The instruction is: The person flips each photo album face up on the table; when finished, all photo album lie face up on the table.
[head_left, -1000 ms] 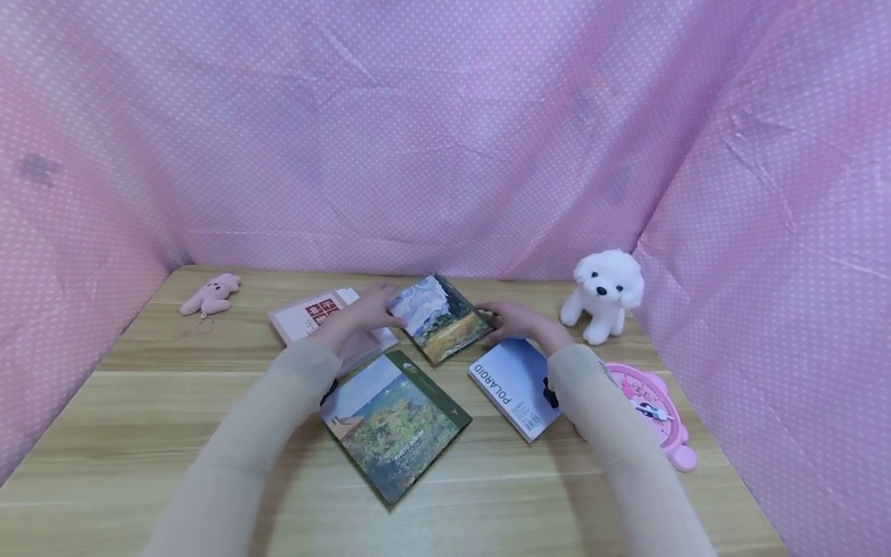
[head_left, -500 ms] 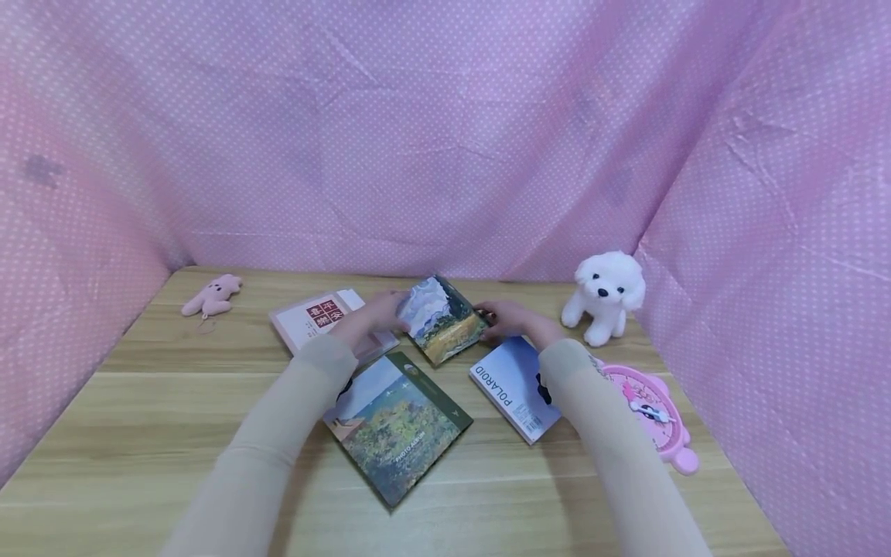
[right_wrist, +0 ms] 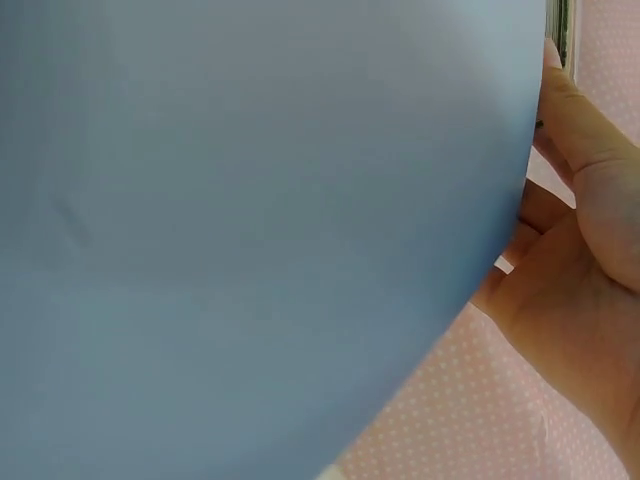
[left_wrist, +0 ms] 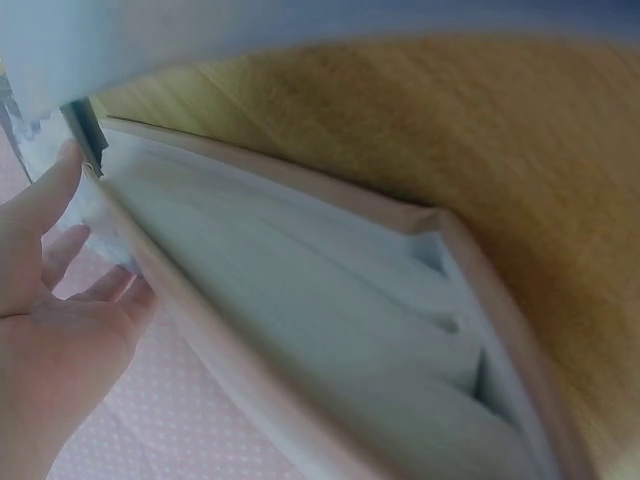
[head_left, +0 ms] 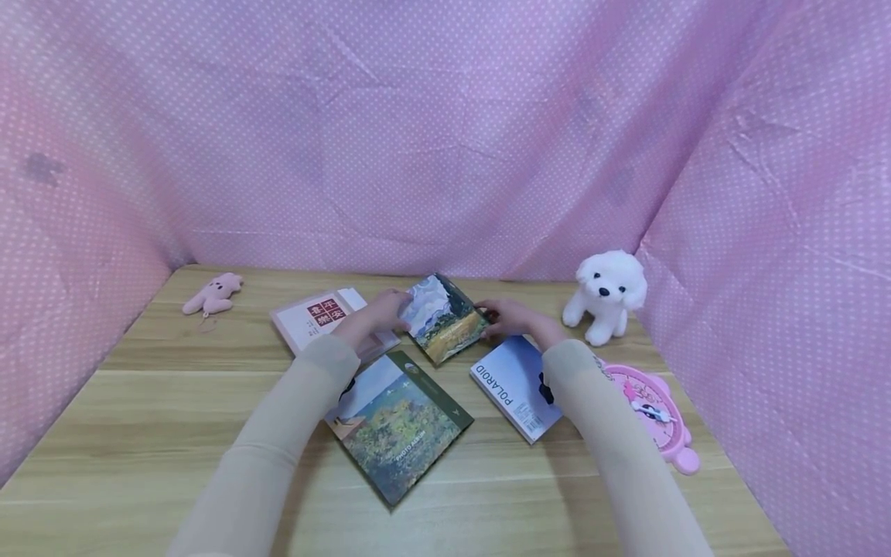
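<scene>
A small photo album (head_left: 445,321) with a painted landscape cover lies at the far middle of the table. My left hand (head_left: 381,311) holds its left corner; in the left wrist view the thumb (left_wrist: 62,180) touches the album's edge and the other fingers spread below. At the right corner, my right hand (head_left: 511,319) grips with bent fingers, partly hidden in the right wrist view by a blurred pale blue surface (right_wrist: 250,200). Under my left wrist sits a clear-covered album (head_left: 299,319) with red characters. A larger photo album (head_left: 400,433) lies nearer, and a blue POLAROID album (head_left: 511,387) is below my right wrist.
A white plush dog (head_left: 605,294) sits at the back right, with a pink clock (head_left: 650,410) in front of it, partly behind my right sleeve. A pink plush toy (head_left: 214,294) lies at the back left. Pink dotted cloth (head_left: 418,155) walls in the wooden table (head_left: 174,418).
My left hand has shifted slightly right against the small album, and my right hand a little left. In the last half second almost nothing has moved.
</scene>
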The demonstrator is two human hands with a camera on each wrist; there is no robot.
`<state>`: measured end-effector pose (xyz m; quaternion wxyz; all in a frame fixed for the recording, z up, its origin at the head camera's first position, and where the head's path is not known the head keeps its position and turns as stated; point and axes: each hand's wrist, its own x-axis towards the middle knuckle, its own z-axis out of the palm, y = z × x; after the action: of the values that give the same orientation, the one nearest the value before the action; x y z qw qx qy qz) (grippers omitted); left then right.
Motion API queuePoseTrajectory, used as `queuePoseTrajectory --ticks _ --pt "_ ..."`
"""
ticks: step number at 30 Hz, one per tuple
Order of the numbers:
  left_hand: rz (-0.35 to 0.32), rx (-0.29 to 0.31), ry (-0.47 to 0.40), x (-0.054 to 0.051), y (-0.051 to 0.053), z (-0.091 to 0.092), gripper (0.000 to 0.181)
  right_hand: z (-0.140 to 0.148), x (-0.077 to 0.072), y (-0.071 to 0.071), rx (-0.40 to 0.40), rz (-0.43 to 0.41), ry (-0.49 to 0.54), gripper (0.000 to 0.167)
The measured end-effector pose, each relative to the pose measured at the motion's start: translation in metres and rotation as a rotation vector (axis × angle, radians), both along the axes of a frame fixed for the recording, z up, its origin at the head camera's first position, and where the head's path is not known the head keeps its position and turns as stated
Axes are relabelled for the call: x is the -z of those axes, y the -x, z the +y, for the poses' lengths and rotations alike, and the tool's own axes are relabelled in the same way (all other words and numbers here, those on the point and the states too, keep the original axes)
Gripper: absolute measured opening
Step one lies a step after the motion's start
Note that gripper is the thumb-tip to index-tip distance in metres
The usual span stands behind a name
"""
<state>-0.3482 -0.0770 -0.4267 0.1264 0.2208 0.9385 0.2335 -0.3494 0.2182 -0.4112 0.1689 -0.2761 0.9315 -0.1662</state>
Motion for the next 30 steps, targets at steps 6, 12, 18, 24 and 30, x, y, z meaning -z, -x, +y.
queuePoseTrajectory --ticks 6,12,18,24,30 --pt "-0.002 -0.010 -0.015 0.001 0.002 -0.001 0.082 0.001 -0.002 0.000 0.001 -0.021 0.057 0.069" --pt "0.021 -0.009 -0.024 0.003 0.005 -0.001 0.085 0.003 -0.006 -0.002 -0.004 -0.019 0.108 0.067" --pt "0.015 -0.045 -0.043 0.001 0.007 -0.002 0.090 0.004 -0.012 -0.005 0.030 0.000 0.142 0.064" --pt "0.036 -0.079 -0.074 -0.002 0.008 -0.002 0.092 0.006 -0.013 -0.004 0.040 0.043 0.194 0.059" --pt "0.047 -0.097 -0.146 -0.002 0.010 -0.002 0.094 0.002 -0.020 -0.007 0.013 0.076 0.270 0.059"
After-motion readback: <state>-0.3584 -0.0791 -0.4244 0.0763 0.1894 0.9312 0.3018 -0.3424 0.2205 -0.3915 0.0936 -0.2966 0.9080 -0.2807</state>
